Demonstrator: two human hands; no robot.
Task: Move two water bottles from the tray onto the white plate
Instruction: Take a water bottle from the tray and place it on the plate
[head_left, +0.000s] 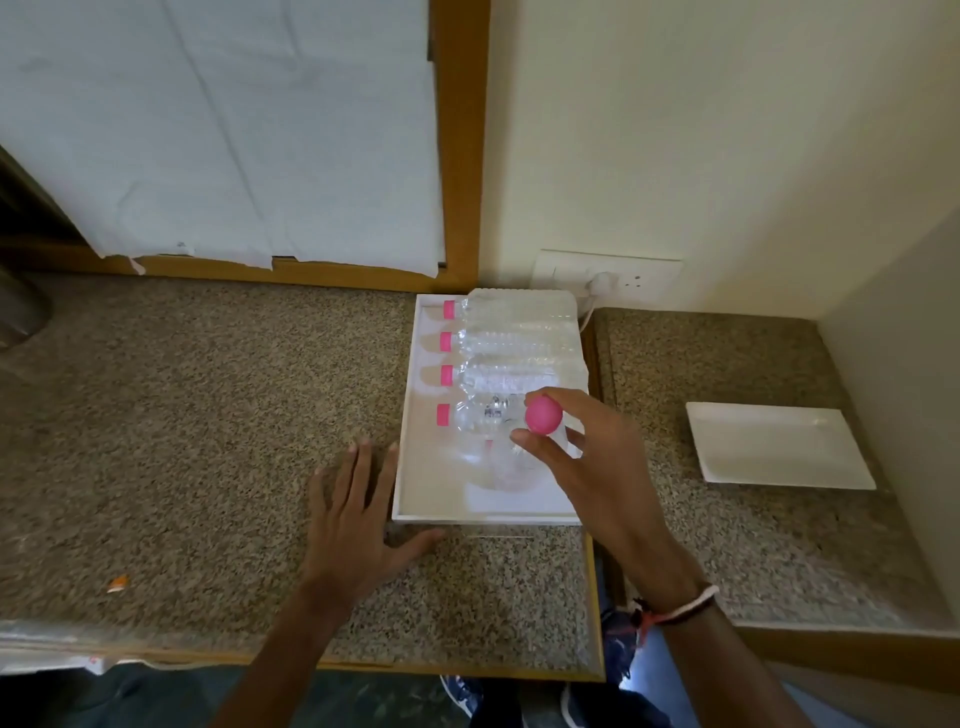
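A white tray (415, 467) sits on the speckled granite counter. Several clear water bottles with pink caps (514, 343) lie side by side in it, caps to the left. My right hand (587, 457) is shut around the neck of one more clear bottle (506, 457), holding it upright over the tray's near end, its pink cap toward the camera. My left hand (358, 514) lies flat on the counter with fingers spread, touching the tray's near left corner. The white rectangular plate (779, 447) lies empty on the lower counter to the right.
A wall socket with a white plug and cable (605, 283) sits just behind the tray. A wood-framed panel covered in white paper (234, 130) stands at the back left. A small orange scrap (117, 582) lies on the counter at the near left.
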